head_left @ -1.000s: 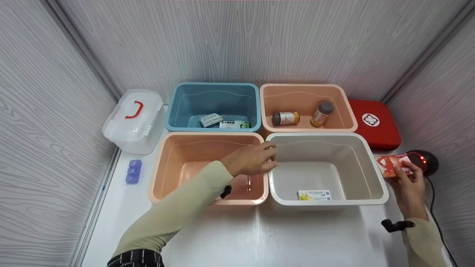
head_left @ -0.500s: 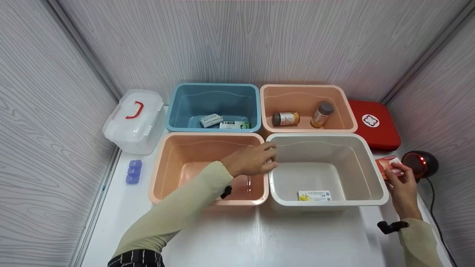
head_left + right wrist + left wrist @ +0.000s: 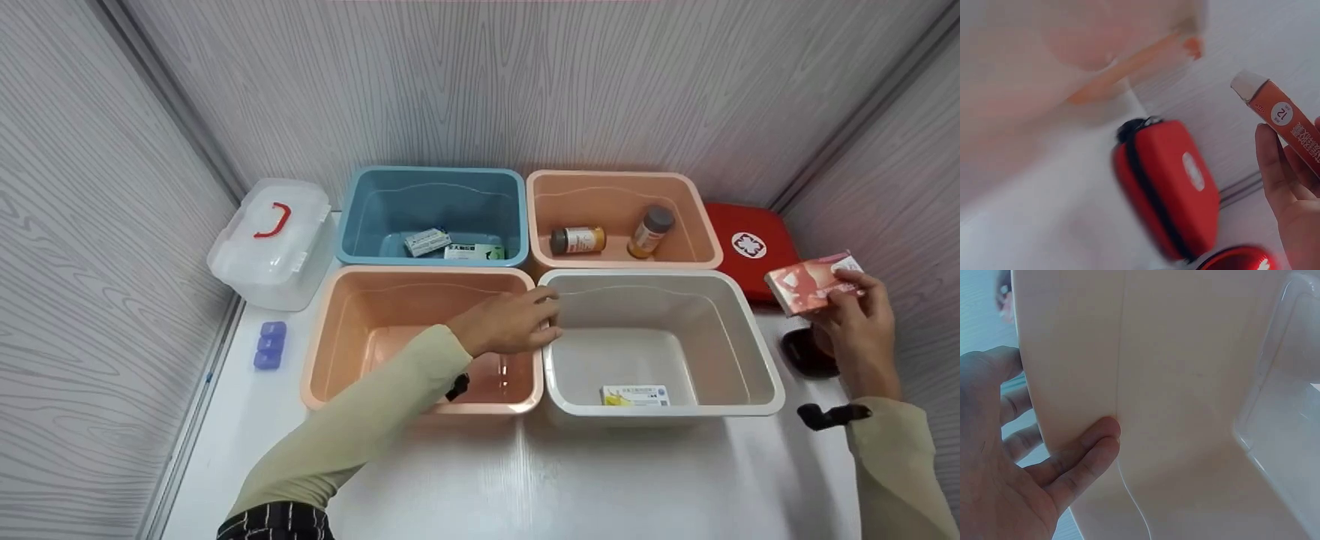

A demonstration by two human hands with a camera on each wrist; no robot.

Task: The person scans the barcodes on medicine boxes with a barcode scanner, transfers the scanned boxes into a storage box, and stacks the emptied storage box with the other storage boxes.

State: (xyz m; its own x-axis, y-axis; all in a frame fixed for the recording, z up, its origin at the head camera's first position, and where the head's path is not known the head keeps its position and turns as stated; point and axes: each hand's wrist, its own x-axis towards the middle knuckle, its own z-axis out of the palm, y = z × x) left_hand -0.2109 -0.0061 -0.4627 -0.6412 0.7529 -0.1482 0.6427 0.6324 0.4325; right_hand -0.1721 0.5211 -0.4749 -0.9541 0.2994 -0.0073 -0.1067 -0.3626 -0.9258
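Note:
At the right of the head view my right hand (image 3: 862, 330) pinches a red and pink medicine box (image 3: 811, 283), held tilted in the air. The right wrist view shows the box (image 3: 1292, 121) with its white end flap and a round "12" label. Below the hand is a dark barcode scanner (image 3: 808, 352), partly covered by it; its red light glows in the right wrist view. My left hand (image 3: 510, 324) grips the rim where the front peach bin (image 3: 420, 274) and the white bin (image 3: 645, 276) meet. Its fingers straddle a bin wall (image 3: 1185, 354) in the left wrist view.
A medicine box (image 3: 635, 395) lies in the white bin. Behind stand a blue bin (image 3: 435, 174) with two boxes and a peach bin (image 3: 611, 177) with two bottles. A red first-aid case (image 3: 750, 262), a clear lidded box (image 3: 270, 244) and a purple pill organizer (image 3: 271, 345) flank them.
My right hand has turned the medicine box before the scanner, then lifted it up and right. The scanner has shifted toward the white bin and tipped. My left hand has stayed on the rim.

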